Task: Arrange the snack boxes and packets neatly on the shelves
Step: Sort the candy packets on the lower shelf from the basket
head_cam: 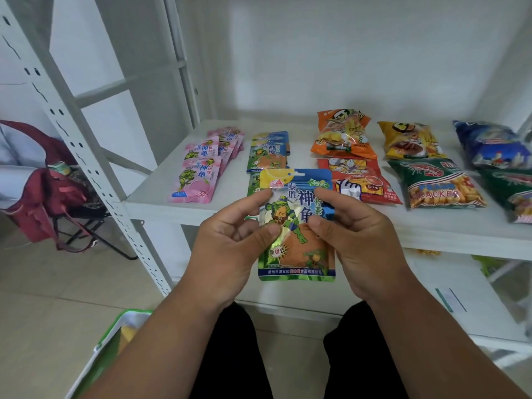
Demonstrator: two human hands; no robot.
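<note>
Both hands, left hand (230, 240) and right hand (354, 240), pinching one blue-green turtle packet (299, 249) before shelf (288, 110).

Bare shelf (288, 125) behind the packet rows (345, 156); white upright (86, 156) flanks left.

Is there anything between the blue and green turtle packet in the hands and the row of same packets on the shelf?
Nothing visible. The blue and green turtle packet, held by left hand and right hand, is directly before the matching blue-green packet row on the white shelf.
</note>
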